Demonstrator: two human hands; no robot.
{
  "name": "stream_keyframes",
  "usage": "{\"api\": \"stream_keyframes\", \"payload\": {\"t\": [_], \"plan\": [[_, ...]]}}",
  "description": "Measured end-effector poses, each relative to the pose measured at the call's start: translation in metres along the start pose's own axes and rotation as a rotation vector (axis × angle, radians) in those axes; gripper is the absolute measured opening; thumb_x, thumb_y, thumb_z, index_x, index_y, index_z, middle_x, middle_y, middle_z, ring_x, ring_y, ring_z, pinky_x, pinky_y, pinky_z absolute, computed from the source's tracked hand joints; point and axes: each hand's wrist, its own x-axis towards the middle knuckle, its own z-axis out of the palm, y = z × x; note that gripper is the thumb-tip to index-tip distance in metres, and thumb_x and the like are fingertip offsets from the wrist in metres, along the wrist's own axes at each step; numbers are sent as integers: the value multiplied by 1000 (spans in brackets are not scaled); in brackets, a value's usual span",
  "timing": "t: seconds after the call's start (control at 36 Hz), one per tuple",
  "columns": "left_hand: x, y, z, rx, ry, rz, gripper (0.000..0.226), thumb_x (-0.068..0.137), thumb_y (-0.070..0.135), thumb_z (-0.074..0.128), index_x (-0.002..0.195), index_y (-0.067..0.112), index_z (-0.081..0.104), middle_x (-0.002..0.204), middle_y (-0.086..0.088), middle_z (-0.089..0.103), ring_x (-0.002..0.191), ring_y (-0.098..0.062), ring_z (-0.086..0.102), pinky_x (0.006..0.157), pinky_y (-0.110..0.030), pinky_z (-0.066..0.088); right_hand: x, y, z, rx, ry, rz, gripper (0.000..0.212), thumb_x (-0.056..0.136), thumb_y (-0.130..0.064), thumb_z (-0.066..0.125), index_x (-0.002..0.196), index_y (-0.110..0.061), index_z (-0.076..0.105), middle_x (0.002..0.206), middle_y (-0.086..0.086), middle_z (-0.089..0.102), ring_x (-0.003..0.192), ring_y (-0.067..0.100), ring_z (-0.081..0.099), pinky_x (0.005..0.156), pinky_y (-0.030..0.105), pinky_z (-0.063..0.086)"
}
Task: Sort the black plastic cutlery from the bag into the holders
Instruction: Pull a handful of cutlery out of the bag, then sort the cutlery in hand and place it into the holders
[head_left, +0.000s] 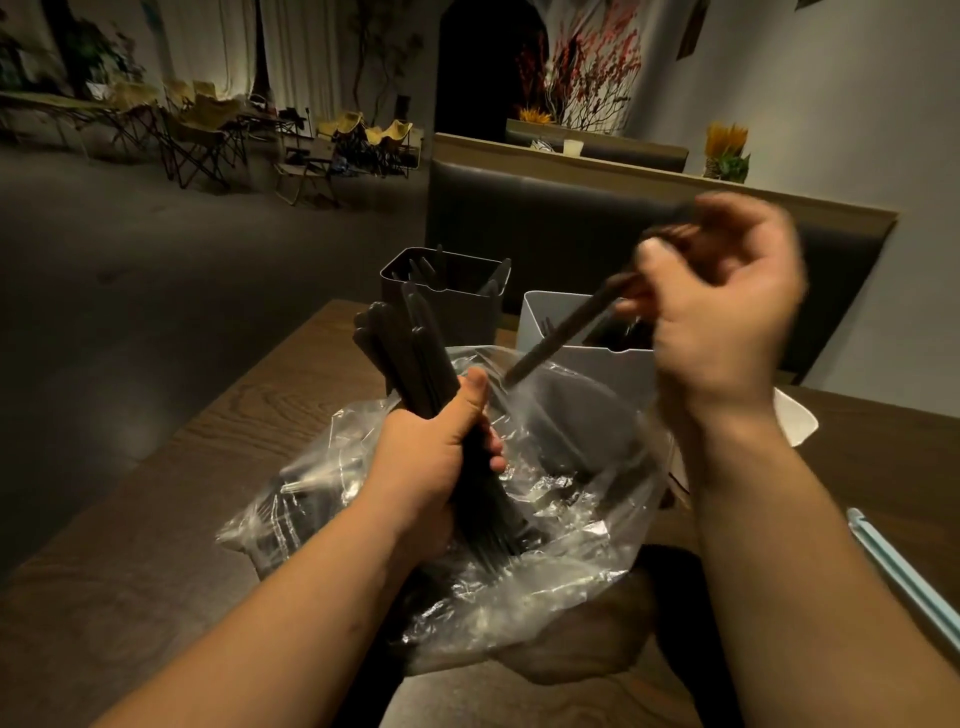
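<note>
While the left hand (434, 457) is clenching a bundle of black plastic cutlery (410, 353) above the crinkled clear plastic bag (545, 530), the right hand (727, 322) is pinching one blurred black piece (561, 338), partly blocking the white rectangular holder (540, 317) beside the dark grey holder (457, 306).

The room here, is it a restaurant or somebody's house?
Probably a restaurant or cafe. There's a padded booth seat behind the wooden table, folding chairs set out across the floor, and two cutlery holders, dark and white, being filled.

Dark wood-grain table (218, 431). Bearing: crumpled clear plastic bag (545, 545) (centre), dark grey holder (452, 306) and white holder (582, 358) at far edge, pale blue strip (904, 577) at right.
</note>
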Motion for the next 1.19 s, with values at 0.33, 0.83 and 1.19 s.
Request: {"api": "stream_keyframes", "payload": {"t": [0.33, 0.83, 1.19], "plan": [[-2, -1, 1, 29, -43, 33, 37, 64, 51, 78, 49, 22, 60, 58, -2, 48, 51, -16, 46, 52, -28, 39, 19, 35, -30, -460, 223, -412, 38, 93, -12, 64, 129, -1, 57, 127, 3, 57, 117, 1, 48, 98, 6, 38], [-12, 8, 0, 97, -284, -53, 35, 77, 36, 76, 76, 11, 51, 59, -2, 46, 48, -14, 48, 47, -24, 43, 0, 14, -15, -833, -417, -515, 49, 82, -12, 67, 131, -15, 61, 123, 15, 56, 114, 31, 46, 91, 44, 44], [-14, 16, -8, 94, -542, -162, 75, 62, 41, 92, 110, 11, 44, 59, -2, 39, 42, -10, 40, 42, -18, 35, -50, 35, 10, -1058, -833, -886, 72, 76, -33, 68, 142, -38, 40, 166, 11, 12, 151, 46, 1, 117, 68, 9]]}}
